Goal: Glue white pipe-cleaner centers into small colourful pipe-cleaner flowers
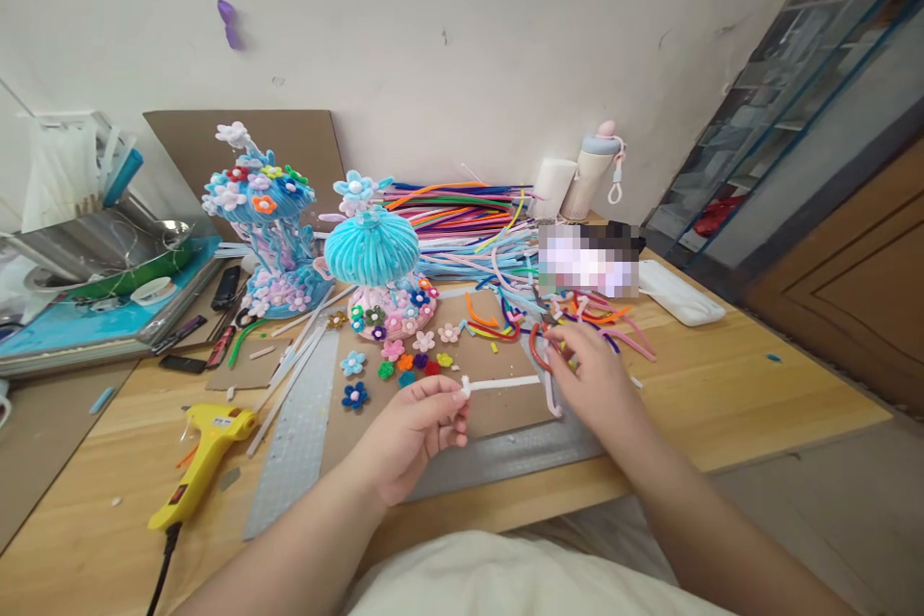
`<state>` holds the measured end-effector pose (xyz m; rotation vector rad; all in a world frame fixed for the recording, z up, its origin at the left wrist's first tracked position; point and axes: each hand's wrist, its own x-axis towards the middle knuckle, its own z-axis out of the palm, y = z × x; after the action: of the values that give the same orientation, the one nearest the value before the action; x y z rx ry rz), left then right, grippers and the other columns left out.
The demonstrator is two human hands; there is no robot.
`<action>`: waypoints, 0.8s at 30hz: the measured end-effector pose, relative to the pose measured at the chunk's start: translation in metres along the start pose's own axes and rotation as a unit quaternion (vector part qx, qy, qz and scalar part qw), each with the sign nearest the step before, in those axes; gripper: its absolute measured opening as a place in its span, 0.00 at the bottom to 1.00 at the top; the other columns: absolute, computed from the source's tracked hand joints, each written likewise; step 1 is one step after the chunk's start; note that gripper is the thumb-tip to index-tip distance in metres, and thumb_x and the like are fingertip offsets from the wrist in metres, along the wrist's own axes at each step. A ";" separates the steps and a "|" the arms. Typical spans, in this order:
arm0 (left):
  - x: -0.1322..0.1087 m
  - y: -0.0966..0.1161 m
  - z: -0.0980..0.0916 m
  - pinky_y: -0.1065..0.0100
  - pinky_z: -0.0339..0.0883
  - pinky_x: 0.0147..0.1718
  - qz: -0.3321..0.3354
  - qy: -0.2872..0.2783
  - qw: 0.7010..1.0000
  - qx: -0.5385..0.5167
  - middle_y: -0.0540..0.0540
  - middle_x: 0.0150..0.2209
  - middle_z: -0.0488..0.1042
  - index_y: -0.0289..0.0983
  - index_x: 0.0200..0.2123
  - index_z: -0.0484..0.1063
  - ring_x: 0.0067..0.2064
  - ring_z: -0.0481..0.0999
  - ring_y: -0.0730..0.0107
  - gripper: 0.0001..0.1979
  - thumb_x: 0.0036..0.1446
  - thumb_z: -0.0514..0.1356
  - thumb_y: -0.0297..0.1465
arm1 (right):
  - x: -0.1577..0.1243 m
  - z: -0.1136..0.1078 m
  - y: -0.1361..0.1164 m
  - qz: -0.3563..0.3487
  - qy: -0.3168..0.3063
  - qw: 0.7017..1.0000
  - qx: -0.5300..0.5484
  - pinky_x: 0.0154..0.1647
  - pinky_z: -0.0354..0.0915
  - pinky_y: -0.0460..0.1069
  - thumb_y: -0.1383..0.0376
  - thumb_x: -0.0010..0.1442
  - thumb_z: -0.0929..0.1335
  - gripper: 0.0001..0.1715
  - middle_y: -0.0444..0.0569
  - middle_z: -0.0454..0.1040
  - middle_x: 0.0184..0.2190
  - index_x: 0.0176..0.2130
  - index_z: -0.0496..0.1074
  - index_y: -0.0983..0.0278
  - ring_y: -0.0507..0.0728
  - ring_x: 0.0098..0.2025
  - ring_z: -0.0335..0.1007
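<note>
Between the thumb and fingers of my left hand (pixel 425 419) is the curled end of a white pipe cleaner (pixel 505 384), whose straight length points right. My right hand (pixel 588 371) is closed around a red-handled hand tool (pixel 538 348) with a dark metal head facing away from me; whether it is scissors or pliers, I cannot tell. A bent pale lilac pipe cleaner (pixel 552 399) hangs beside the right hand. Small pipe-cleaner flowers (pixel 393 349) lie on the cardboard (pixel 498 419) beyond my left hand. Behind them stands a turquoise domed pipe-cleaner piece (pixel 372 248) on a pink, flower-covered base.
A yellow glue gun (pixel 206 452) lies at left. A blue flower-covered piece (pixel 264 202) stands behind, near a metal bowl (pixel 108 245). Bundled pipe cleaners (pixel 462 212), a bottle (pixel 590 178) and a white case (pixel 682 292) occupy the back and right.
</note>
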<state>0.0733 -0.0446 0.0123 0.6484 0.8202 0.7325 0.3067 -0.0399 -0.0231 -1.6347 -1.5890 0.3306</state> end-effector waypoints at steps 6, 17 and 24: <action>0.002 -0.004 -0.001 0.74 0.63 0.25 0.019 -0.003 0.998 0.057 0.53 0.22 0.68 0.35 0.27 0.70 0.24 0.67 0.78 0.08 0.46 0.67 0.30 | 0.034 -0.009 0.039 0.117 -0.086 0.983 -0.117 0.30 0.56 0.49 0.64 0.44 0.73 0.13 0.52 0.73 0.30 0.32 0.72 0.65 0.61 0.35 0.68; 0.003 -0.009 -0.003 0.75 0.57 0.23 0.028 0.014 0.993 0.111 0.53 0.22 0.70 0.36 0.26 0.69 0.22 0.65 0.80 0.10 0.46 0.67 0.34 | 0.040 -0.047 0.044 0.164 -0.097 0.961 0.200 0.29 0.66 0.49 0.60 0.53 0.66 0.18 0.51 0.73 0.35 0.44 0.68 0.62 0.55 0.31 0.71; 0.001 0.000 0.005 0.76 0.56 0.23 0.069 0.032 0.995 0.066 0.53 0.20 0.68 0.34 0.27 0.70 0.21 0.63 0.81 0.10 0.47 0.67 0.34 | -0.020 -0.056 -0.004 0.231 -0.177 0.812 0.505 0.12 0.42 0.43 0.41 0.59 0.54 0.33 0.41 0.59 0.20 0.29 0.69 0.63 0.43 0.13 0.46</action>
<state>0.0777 -0.0452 0.0142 0.8100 0.8936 0.8333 0.3390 -0.0793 0.0086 -1.0643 -0.8832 1.5215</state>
